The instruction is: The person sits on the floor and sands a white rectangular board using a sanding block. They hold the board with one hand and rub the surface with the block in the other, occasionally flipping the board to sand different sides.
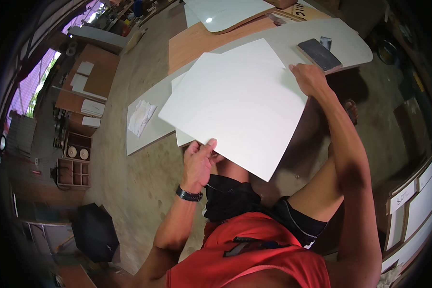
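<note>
A white, flat rectangular panel is held tilted over the workbench by both my hands. My left hand grips its near left edge, thumb on top and fingers underneath. At its right edge, my right hand has hold of the side near a corner. Another white panel shows from beneath, lying on the pale bench top; most of it is hidden. Beyond my right hand lies a dark rectangular block, with a small grey folded piece beside it.
Crumpled white cloth or paper lies on the bench's left end. Behind the bench are a brown wooden board and a glossy white panel. Framed white panels stand at lower right. A black stool is at lower left.
</note>
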Motion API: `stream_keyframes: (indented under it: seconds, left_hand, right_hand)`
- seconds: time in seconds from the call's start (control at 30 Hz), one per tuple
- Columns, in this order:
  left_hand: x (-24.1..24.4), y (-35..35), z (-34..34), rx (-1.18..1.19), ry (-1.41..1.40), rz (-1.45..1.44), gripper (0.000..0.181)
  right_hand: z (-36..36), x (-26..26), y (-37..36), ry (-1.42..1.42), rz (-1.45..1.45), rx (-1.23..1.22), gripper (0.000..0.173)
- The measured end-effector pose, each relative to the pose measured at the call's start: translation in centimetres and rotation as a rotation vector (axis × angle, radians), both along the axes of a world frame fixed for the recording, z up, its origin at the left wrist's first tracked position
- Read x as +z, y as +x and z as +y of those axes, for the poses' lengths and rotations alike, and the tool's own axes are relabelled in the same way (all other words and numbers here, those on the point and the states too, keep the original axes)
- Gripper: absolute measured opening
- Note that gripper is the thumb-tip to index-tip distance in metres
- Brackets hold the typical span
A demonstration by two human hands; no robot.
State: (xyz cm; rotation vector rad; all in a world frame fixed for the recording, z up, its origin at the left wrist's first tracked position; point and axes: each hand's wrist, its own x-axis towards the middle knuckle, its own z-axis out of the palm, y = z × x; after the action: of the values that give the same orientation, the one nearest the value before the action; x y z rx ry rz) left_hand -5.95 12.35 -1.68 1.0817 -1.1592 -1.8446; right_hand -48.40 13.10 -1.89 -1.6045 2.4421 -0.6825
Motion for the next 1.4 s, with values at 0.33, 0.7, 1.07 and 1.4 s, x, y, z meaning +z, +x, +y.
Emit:
stream_keyframes:
  seconds: [0.33,0.7,1.07,1.4]
  left_hand:
    - [5.0,-0.5,-11.6,-0.271,-0.104,-0.173,0.033]
    - [5.6,-1.5,-18.3,-0.297,-0.212,-0.771,0.022]
    - [4.2,-5.8,-11.9,-0.443,-1.023,-0.935,0.091]
    - [1.5,-14.9,-4.5,-0.655,-1.404,-1.012,0.111]
  right_hand:
    - [6.4,-0.4,3.1,-0.097,-0.115,-0.160,0.055]
    - [6.8,2.0,7.4,-0.091,-0.183,-0.041,0.047]
    - [4.0,2.7,1.8,-0.242,-0.043,-0.064,0.040]
    - [0.7,-2.5,-7.7,-0.279,0.406,-0.416,0.074]
